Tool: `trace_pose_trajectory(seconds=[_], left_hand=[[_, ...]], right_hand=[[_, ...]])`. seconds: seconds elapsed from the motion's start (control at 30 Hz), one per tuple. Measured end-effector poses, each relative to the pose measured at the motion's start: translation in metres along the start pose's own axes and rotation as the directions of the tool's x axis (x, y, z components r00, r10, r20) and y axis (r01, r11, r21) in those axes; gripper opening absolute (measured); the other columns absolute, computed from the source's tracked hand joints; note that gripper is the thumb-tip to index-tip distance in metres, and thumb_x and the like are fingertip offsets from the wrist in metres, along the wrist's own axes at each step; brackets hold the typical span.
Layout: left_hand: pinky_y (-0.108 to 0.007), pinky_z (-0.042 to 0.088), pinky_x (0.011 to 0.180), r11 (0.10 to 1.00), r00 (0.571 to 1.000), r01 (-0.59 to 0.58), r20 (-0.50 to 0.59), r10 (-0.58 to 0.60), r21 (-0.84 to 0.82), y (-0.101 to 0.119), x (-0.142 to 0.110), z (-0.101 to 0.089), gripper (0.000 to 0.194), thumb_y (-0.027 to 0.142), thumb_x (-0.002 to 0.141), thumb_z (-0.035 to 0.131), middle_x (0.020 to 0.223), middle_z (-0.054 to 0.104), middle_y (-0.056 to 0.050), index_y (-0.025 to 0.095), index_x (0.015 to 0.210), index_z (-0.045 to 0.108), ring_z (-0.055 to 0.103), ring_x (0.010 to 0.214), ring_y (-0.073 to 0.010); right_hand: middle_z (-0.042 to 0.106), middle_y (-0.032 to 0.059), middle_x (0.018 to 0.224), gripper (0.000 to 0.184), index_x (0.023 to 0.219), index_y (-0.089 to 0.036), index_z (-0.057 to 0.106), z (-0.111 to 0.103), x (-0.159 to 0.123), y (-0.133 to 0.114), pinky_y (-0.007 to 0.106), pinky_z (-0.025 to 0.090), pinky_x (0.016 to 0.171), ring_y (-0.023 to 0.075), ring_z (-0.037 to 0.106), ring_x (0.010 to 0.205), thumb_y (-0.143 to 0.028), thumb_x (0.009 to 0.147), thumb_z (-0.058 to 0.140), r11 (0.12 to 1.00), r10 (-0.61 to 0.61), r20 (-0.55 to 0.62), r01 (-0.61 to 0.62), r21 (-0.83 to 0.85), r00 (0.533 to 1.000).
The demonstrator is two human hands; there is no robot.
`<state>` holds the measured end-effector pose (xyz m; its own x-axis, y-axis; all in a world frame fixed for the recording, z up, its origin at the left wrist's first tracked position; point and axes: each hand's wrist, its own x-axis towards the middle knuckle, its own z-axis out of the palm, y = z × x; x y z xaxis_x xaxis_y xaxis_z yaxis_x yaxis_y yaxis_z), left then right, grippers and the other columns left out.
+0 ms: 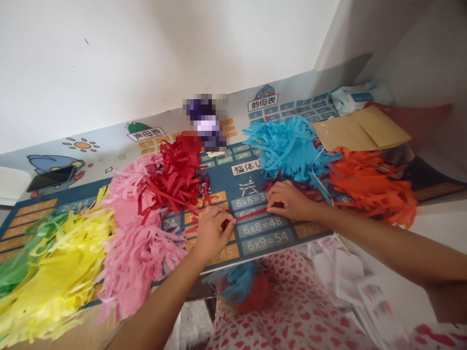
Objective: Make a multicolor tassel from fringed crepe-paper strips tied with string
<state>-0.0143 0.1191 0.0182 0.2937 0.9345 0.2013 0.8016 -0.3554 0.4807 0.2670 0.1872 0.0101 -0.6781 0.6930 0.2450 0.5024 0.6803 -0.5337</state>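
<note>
My left hand (210,228) and my right hand (288,200) both pinch one thin red paper strip (251,214), stretched flat between them over a blue desk mat (262,233) printed with multiplication sums. The fingers of each hand are closed on an end of the strip. A heap of red paper strips (177,177) lies just behind my left hand. A pile of blue strips (288,146) lies behind my right hand.
Pink strips (138,243), yellow strips (62,272) and green strips (18,257) are heaped at the left, orange strips (372,187) at the right. Brown envelopes (361,131) and a white packet (352,99) lie at the back right. A phone (51,178) rests far left. Loose papers (350,277) sit below the desk edge.
</note>
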Motion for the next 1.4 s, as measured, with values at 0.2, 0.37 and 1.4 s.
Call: trace_pose_trajectory(seconds=[0.2, 0.37, 1.4], left_hand=[[-0.039, 0.039, 0.079, 0.994, 0.995, 0.074, 0.055, -0.079, 0.081, 0.009, 0.004, -0.002, 0.010, 0.026, 0.084, 0.063, 0.084, 0.066, -0.004, 0.021, 0.076, 0.067, 0.055, 0.088, -0.0232], [-0.050, 0.033, 0.094, 0.935, 0.990, -0.136, 0.019, 0.137, 0.328, 0.027, 0.000, -0.005, 0.032, 0.021, 0.087, 0.059, 0.102, 0.067, -0.005, 0.033, 0.116, 0.066, 0.052, 0.103, -0.0274], [-0.045, 0.030, 0.106, 0.823, 0.778, -0.457, -0.297, 0.554, 0.338, 0.076, -0.014, -0.055, 0.016, 0.016, 0.089, 0.059, 0.090, 0.075, 0.000, 0.024, 0.101, 0.066, 0.068, 0.084, -0.0150]], right_hand=[[0.066, 0.0027, 0.089, 0.009, 0.075, -0.020, 0.070, -0.012, 0.012, -0.014, 0.031, 0.028, 0.078, 0.0189, 0.054, 0.090, -0.028, 0.081, 0.071, 0.983, 0.178, 0.189, -0.166, -0.078, 0.966], [0.065, 0.0023, 0.088, 0.012, 0.077, -0.021, 0.067, -0.021, 0.025, -0.028, 0.030, 0.025, 0.072, 0.0210, 0.052, 0.091, -0.032, 0.078, 0.073, 0.930, 0.340, 0.242, -0.287, -0.228, 0.909], [0.072, 0.0036, 0.087, 0.026, 0.090, -0.018, 0.072, -0.032, 0.004, -0.120, 0.031, 0.040, 0.074, 0.0180, 0.061, 0.082, -0.038, 0.091, 0.054, 0.943, 0.131, -0.060, -0.106, 0.316, 0.990]])
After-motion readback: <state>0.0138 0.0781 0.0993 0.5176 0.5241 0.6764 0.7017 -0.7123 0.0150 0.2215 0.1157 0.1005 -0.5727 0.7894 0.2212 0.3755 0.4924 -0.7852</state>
